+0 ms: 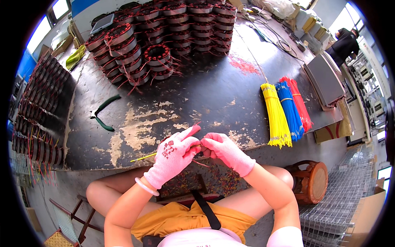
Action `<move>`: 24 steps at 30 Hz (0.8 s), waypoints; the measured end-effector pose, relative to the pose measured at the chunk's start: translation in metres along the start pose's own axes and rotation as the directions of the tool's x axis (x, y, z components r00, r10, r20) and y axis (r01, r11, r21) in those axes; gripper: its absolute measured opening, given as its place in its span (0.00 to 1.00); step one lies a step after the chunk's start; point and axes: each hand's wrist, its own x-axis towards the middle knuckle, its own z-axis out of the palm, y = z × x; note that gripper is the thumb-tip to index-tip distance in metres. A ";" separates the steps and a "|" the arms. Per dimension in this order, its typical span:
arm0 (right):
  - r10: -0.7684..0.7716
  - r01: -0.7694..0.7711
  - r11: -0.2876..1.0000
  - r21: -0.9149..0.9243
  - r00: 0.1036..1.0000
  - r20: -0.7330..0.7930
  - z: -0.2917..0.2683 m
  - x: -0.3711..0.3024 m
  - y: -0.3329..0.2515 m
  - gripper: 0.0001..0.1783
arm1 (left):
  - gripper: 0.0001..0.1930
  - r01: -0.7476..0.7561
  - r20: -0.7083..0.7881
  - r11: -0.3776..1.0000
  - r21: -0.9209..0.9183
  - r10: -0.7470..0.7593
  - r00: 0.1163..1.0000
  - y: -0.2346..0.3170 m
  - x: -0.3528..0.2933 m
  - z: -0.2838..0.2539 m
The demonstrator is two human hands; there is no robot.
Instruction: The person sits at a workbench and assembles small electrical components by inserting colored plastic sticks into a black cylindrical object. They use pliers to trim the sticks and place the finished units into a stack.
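Both my hands wear pink gloves and meet at the table's near edge. My left hand (pixel 175 154) is closed around a thin yellow wire (pixel 143 157), whose free end sticks out to the left. Fingertips of my right hand (pixel 224 152) are pinched together right beside the left fingers. What lies between those fingertips is mostly covered; the right hand's grip is too small to make out. A thin reddish wire (pixel 200 164) pokes out below the hands. Green-handled cutters (pixel 106 108) lie with handles spread on the dark table (pixel 197 94), to the left and beyond my hands.
Stacked motor stators (pixel 158 57) with red windings stand at the back; more stators (pixel 39 107) fill the left side. Yellow (pixel 275 115), blue (pixel 290 109) and red wire bundles (pixel 299 103) lie right. A wooden drum-shaped stool (pixel 314 182) stands below. Another person (pixel 345 46) is far right.
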 end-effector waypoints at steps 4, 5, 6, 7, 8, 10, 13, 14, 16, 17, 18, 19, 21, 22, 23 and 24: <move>-0.647 0.316 0.465 -0.827 0.759 -0.073 0.008 -0.022 0.002 0.12 | 0.07 0.038 0.014 0.998 -0.040 -0.037 0.999 0.000 -0.001 -0.002; -0.744 0.342 0.264 -0.902 0.668 0.035 0.008 -0.020 0.001 0.12 | 0.07 0.028 -0.001 0.999 -0.027 -0.028 1.000 -0.001 -0.001 -0.002; -0.810 0.335 0.059 -0.941 0.567 0.151 0.009 -0.019 0.000 0.13 | 0.07 0.013 -0.008 1.000 -0.012 -0.013 1.000 -0.002 0.000 -0.001; -0.841 0.300 -0.147 -0.942 0.464 0.279 0.010 -0.020 0.000 0.14 | 0.07 0.000 -0.014 1.000 0.003 0.000 1.000 -0.002 0.000 -0.001; -0.793 0.266 -0.176 -0.948 0.532 0.297 0.008 -0.017 0.007 0.15 | 0.07 0.004 -0.010 1.000 0.003 -0.004 1.000 -0.002 -0.001 -0.001; -0.505 0.301 0.586 -0.752 0.862 -0.048 0.008 -0.016 0.008 0.13 | 0.07 0.009 0.000 1.000 -0.007 -0.009 1.000 -0.001 0.000 -0.001; 0.050 -0.055 0.996 0.067 0.996 0.074 -0.002 -0.013 0.006 0.14 | 0.07 -0.001 0.002 1.000 -0.003 0.001 1.000 -0.002 0.000 0.000; 0.062 -0.068 0.995 0.077 0.995 0.079 -0.002 -0.015 0.006 0.14 | 0.07 -0.009 0.001 1.000 0.000 0.009 1.000 -0.002 0.000 0.001; -0.020 0.023 0.989 -0.145 1.000 0.023 -0.001 -0.018 0.003 0.12 | 0.07 -0.002 0.010 1.000 0.010 0.002 1.000 -0.001 -0.001 -0.001; -0.130 0.114 0.923 -0.367 0.991 -0.020 0.001 -0.023 -0.002 0.11 | 0.07 0.001 0.016 1.000 0.013 -0.001 1.000 -0.001 -0.002 -0.002; -0.246 0.182 0.802 -0.569 0.968 -0.037 0.002 -0.025 -0.004 0.11 | 0.07 0.001 0.014 1.000 0.012 -0.001 1.000 -0.001 -0.002 -0.002; -0.468 0.314 0.564 -0.763 0.884 0.018 0.001 -0.023 -0.004 0.10 | 0.07 0.001 0.012 1.000 0.011 -0.001 1.000 -0.001 -0.001 -0.001; -0.749 0.357 -0.068 -0.932 0.598 0.284 0.002 -0.019 -0.003 0.08 | 0.07 -0.003 0.004 1.000 0.005 0.003 1.000 -0.001 -0.001 -0.001; -0.734 0.393 -0.058 -0.918 0.606 0.306 0.004 -0.020 -0.002 0.09 | 0.07 -0.008 -0.003 1.000 0.001 0.008 1.000 -0.002 -0.002 -0.001; -0.697 0.424 0.111 -0.899 0.677 0.234 0.003 -0.019 0.000 0.10 | 0.07 -0.012 -0.011 1.000 -0.004 0.012 1.000 -0.002 -0.002 -0.001; -0.644 0.434 0.280 -0.856 0.746 0.168 0.004 -0.017 0.001 0.10 | 0.07 -0.019 -0.001 1.000 -0.002 0.019 1.000 -0.001 -0.001 -0.001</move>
